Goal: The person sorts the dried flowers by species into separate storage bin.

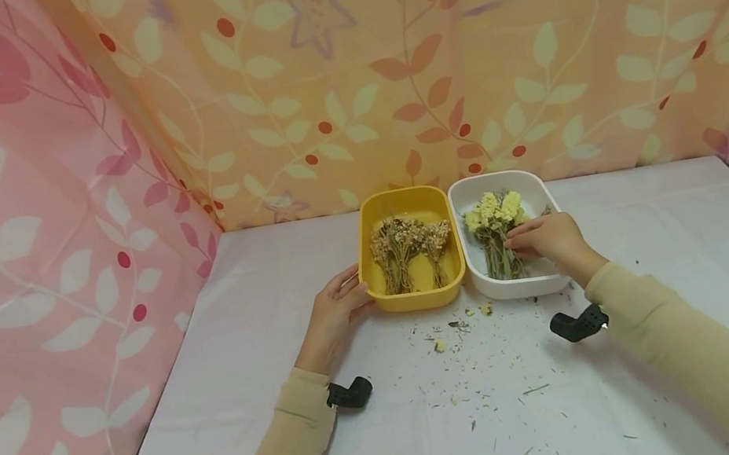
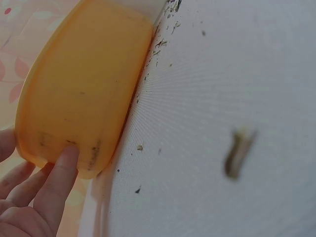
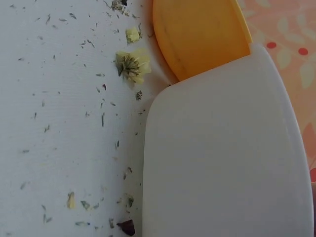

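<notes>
My left hand (image 1: 337, 307) rests against the left outer side of a yellow tray (image 1: 419, 299). In the left wrist view, its extended fingers (image 2: 57, 180) touch the tray's outer wall. Bunches of small brown dried flowers (image 1: 403, 245) lie inside, stems toward me. Reaching over the right side of a white tray (image 1: 520, 287), my right hand (image 1: 552, 237) pinches the stems of a bunch of dried yellow flowers (image 1: 494, 215). The tray's wall (image 3: 222, 148) hides this hand in the right wrist view.
Loose yellow flower heads (image 3: 132, 65) and bits of stem (image 1: 536, 390) are scattered on the white tablecloth (image 1: 406, 444) in front of the trays. The trays stand side by side near the patterned curtain (image 1: 345, 103) at the back. Each wrist wears a black camera (image 1: 350, 393).
</notes>
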A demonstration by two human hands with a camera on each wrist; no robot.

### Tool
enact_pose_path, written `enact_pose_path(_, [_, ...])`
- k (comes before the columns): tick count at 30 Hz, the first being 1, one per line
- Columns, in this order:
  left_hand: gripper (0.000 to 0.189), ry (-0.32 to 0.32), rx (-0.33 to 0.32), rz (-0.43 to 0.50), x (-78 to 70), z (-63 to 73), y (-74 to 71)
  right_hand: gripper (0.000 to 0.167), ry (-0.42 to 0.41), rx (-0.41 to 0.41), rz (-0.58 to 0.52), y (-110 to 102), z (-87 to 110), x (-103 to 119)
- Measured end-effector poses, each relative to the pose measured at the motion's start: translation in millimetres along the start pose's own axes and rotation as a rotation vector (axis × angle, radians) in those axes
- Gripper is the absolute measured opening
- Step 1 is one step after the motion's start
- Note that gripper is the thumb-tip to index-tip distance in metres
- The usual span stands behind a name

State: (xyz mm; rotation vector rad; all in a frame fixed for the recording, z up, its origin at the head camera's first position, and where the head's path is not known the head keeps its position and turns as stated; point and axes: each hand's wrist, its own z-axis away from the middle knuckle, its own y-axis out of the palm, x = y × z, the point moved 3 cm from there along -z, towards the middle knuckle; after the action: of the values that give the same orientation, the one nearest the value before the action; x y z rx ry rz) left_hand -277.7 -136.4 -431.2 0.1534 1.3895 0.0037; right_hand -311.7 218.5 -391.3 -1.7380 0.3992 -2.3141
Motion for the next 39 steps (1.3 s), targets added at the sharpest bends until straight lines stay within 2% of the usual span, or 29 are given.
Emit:
enact_pose_path(8, [0.052,0.001,0.006,0.004,-0.7,-0.7,0.2,0.043,0.004,0.021,0.005,1,-3.0,-2])
enact_pose_path(21, [0.052,0.011,0.015,0.006,1.2,-2.5,0.8,0.045,-0.006,0.029,-0.006,-3,2.6,0])
enact_pose_path(27, [0.052,0.009,0.02,0.005,4.1,-3.9,1.5,0.049,-0.032,0.023,0.05,-13,18.5,0])
enact_pose_path(39, [0.053,0.016,0.026,0.002,3.1,-0.1,-2.0,0.06,-0.097,0.042,-0.048,-27,51.3,-2])
